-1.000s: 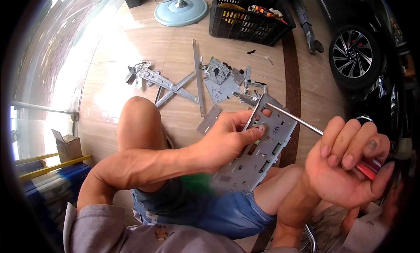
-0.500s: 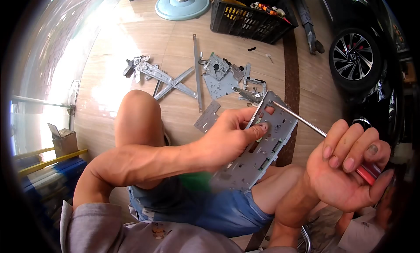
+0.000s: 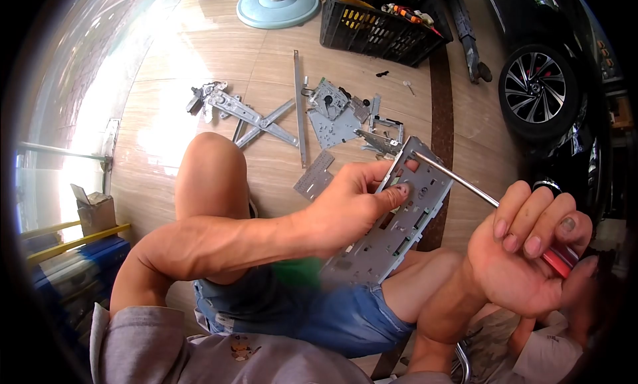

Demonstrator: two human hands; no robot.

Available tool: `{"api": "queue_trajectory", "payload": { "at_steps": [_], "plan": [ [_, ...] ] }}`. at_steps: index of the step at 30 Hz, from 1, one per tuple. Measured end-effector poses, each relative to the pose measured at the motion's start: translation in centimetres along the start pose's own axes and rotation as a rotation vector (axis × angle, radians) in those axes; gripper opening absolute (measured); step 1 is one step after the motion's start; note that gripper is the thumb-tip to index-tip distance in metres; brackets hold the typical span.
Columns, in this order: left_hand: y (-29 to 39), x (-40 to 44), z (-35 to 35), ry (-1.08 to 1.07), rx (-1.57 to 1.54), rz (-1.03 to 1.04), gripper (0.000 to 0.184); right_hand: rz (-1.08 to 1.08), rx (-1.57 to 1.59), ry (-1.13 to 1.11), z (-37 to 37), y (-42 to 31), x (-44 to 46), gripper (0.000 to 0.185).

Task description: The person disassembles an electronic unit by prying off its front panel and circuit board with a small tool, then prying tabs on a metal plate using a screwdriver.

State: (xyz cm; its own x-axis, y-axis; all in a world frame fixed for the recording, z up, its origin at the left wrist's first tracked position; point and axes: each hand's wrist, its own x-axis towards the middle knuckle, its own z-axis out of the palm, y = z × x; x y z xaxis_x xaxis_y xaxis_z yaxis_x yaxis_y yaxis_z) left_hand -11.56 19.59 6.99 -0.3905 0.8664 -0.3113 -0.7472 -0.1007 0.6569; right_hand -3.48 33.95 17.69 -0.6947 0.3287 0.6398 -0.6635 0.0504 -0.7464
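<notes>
My left hand (image 3: 355, 204) grips a grey metal chassis (image 3: 395, 241) by its left edge, thumb pressed on its face. The sheet-metal piece is tilted above my lap, with slots and small holes across it. In my right hand (image 3: 525, 251) is a screwdriver (image 3: 460, 180) with a red handle, fingers curled round it and the thumb blurred. Its long shaft points up and left, and the tip meets the upper end of the chassis; what exactly it touches there is too small to tell.
On the tiled floor lie a scissor-type window regulator (image 3: 259, 121), a long metal strip (image 3: 300, 111), a perforated plate (image 3: 315, 175) and dismantled metal parts (image 3: 332, 111). Behind stand a black crate (image 3: 379, 32) and a round blue base (image 3: 278, 8). A car wheel (image 3: 537, 83) is at right.
The screwdriver handle and my right hand have shifted very slightly, and the right thumb is now blurred. The chassis and my left hand stay nearly where they were.
</notes>
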Motion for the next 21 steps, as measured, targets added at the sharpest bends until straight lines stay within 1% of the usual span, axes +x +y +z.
{"api": "queue_trajectory", "payload": {
  "at_steps": [1, 4, 5, 7, 10, 13, 17, 21],
  "plan": [
    [0.0, 0.0, -0.1, -0.006, 0.012, 0.008, 0.040, 0.006, 0.000, -0.015, -0.1, -0.1, 0.0, 0.051],
    [-0.2, -0.1, 0.2, 0.022, -0.030, 0.000, 0.039, 0.015, -0.046, 0.091, 0.4, 0.2, -0.1, 0.054],
    [-0.2, -0.1, 0.3, 0.039, -0.055, -0.005, 0.039, -0.012, -0.090, 0.179, 0.8, 0.5, -0.2, 0.054],
    [-0.3, -0.2, -0.1, 0.022, 0.031, 0.024, 0.039, -0.063, -0.175, 0.344, 2.0, 1.4, -0.4, 0.056],
    [-0.1, -0.3, -0.2, 0.027, 0.081, 0.036, 0.039, -0.034, -0.233, 0.481, 3.1, 1.3, -0.4, 0.056],
    [0.0, -0.3, -0.4, 0.023, 0.139, 0.063, 0.038, -0.033, -0.236, 0.527, 3.2, 1.2, -0.5, 0.053],
    [0.0, -0.2, -0.3, 0.045, 0.198, 0.101, 0.036, -0.122, -0.422, 0.499, 2.3, 1.1, -0.8, 0.049],
    [0.0, -0.1, -0.2, 0.050, 0.245, 0.106, 0.029, -0.241, -0.508, 0.592, 3.6, 2.0, -0.2, 0.045]
  ]
}}
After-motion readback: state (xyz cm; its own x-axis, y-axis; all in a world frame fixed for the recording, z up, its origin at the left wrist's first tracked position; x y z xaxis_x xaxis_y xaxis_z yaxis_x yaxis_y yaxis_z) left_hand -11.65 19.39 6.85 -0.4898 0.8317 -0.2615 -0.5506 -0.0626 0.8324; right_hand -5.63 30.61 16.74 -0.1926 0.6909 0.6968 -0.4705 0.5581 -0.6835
